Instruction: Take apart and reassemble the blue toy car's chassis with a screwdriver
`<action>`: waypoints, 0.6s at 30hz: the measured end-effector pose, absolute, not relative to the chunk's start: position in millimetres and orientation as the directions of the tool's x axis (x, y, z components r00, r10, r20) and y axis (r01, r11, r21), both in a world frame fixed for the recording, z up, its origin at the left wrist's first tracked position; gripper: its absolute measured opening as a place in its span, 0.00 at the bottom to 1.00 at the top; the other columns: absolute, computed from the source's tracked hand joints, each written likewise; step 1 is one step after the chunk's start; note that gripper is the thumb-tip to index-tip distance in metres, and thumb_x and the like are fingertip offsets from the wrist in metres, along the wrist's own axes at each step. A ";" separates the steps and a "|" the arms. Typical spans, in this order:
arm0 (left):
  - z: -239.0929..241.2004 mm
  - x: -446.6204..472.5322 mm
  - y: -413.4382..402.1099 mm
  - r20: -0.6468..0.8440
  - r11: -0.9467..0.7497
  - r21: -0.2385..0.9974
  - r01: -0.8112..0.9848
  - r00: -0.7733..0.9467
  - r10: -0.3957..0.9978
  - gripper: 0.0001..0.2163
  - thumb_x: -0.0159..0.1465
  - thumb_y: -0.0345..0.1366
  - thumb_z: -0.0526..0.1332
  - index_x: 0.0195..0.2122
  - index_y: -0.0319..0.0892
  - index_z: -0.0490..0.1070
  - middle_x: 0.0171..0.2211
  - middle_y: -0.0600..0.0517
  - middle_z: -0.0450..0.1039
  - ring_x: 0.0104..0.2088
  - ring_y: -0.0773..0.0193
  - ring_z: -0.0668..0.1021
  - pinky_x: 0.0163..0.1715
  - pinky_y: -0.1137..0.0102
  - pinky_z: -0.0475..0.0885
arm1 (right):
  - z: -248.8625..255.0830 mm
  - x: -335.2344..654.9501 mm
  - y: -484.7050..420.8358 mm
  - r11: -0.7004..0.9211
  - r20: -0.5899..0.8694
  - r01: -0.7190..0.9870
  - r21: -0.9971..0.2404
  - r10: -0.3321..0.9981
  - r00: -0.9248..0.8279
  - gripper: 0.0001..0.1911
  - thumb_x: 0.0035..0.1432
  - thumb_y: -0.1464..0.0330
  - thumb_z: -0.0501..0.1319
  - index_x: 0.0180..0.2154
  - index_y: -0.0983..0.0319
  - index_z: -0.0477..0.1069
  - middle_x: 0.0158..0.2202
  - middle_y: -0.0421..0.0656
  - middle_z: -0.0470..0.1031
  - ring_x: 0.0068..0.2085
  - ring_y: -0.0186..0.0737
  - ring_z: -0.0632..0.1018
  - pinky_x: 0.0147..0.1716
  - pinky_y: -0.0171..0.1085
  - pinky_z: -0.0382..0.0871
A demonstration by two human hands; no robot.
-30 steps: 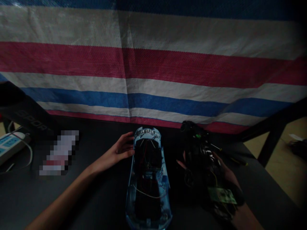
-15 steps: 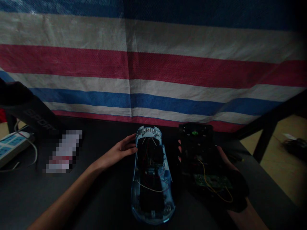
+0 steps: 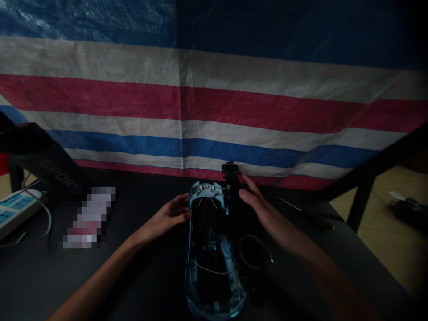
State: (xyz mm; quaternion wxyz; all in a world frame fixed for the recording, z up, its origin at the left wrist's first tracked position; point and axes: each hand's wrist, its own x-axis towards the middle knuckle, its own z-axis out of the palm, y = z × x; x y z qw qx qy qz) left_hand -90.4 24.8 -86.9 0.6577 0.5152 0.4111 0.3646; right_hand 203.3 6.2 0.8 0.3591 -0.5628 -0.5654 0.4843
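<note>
A blue toy car body shell [image 3: 206,191] lies open side up on the dark table, with thin wires running across its dark inside. My left hand [image 3: 171,215] grips the shell's left edge near the far end, thumb on the near side and fingers partly hidden behind. Right beside the shell, my right hand [image 3: 259,204] holds a black toy car chassis [image 3: 233,203] tipped on its side. A round black wheel [image 3: 253,253] shows on the chassis's near part. Most of the chassis is lost in shadow.
A screwdriver [image 3: 309,215] lies on the table [image 3: 143,285] to the right. A power strip [image 3: 20,206], a blurred-out pale item [image 3: 92,216] and a dark object lettered SPORT [image 3: 56,167] are at the left. A striped tarp [image 3: 214,102] hangs behind.
My right hand has turned the chassis from flat onto its side and brought it left against the shell. The screwdriver has come into fuller view. My left hand stays at the shell.
</note>
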 end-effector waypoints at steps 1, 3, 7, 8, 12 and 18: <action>-87.6 -89.9 24.8 -0.160 0.201 0.978 -0.064 0.395 0.905 0.32 0.61 0.43 0.74 0.65 0.47 0.67 0.69 0.41 0.63 0.63 0.47 0.73 0.66 0.46 0.62 | 5.9 198.1 4.7 -0.050 -0.109 0.411 -0.910 0.987 -0.122 0.44 0.64 0.40 0.56 0.75 0.43 0.47 0.76 0.41 0.54 0.73 0.57 0.61 0.70 0.58 0.53; -87.5 -88.2 24.4 -0.149 0.193 0.978 -0.074 0.390 0.908 0.32 0.60 0.42 0.75 0.64 0.48 0.67 0.68 0.42 0.63 0.62 0.48 0.73 0.65 0.47 0.63 | 15.2 185.2 -1.6 0.023 -0.093 0.612 -0.790 0.983 -0.157 0.44 0.65 0.40 0.54 0.75 0.41 0.43 0.75 0.46 0.55 0.67 0.63 0.70 0.65 0.61 0.61; -82.9 -83.6 20.0 -0.139 0.176 0.982 -0.071 0.364 0.921 0.32 0.59 0.42 0.75 0.62 0.47 0.66 0.68 0.41 0.61 0.55 0.51 0.76 0.62 0.49 0.67 | 21.4 154.3 -14.5 0.143 -0.042 0.861 -0.488 0.981 -0.187 0.44 0.65 0.43 0.56 0.76 0.44 0.44 0.66 0.57 0.62 0.47 0.64 0.83 0.46 0.60 0.76; -81.7 -82.6 18.3 -0.139 0.174 0.982 -0.071 0.352 0.926 0.31 0.59 0.42 0.74 0.62 0.47 0.66 0.68 0.41 0.61 0.54 0.51 0.77 0.61 0.49 0.67 | 20.2 147.8 -15.9 0.176 -0.023 0.892 -0.417 0.979 -0.204 0.44 0.64 0.45 0.57 0.75 0.46 0.46 0.65 0.58 0.62 0.45 0.63 0.84 0.44 0.59 0.77; -78.6 -79.3 12.2 -0.143 0.176 0.981 -0.082 0.315 0.938 0.31 0.59 0.40 0.73 0.62 0.49 0.65 0.66 0.44 0.64 0.57 0.50 0.76 0.61 0.52 0.69 | 13.3 134.8 -16.4 0.234 0.014 0.944 -0.232 0.971 -0.238 0.41 0.65 0.47 0.57 0.74 0.48 0.52 0.64 0.61 0.63 0.43 0.63 0.84 0.40 0.56 0.77; -76.7 -73.9 8.6 -0.119 0.167 0.979 -0.116 0.334 0.935 0.32 0.61 0.40 0.73 0.65 0.49 0.65 0.68 0.44 0.64 0.64 0.46 0.72 0.65 0.50 0.66 | 10.6 128.6 -19.8 0.276 -0.024 0.950 -0.149 0.959 -0.283 0.42 0.65 0.46 0.57 0.75 0.48 0.51 0.65 0.60 0.64 0.44 0.59 0.84 0.40 0.54 0.77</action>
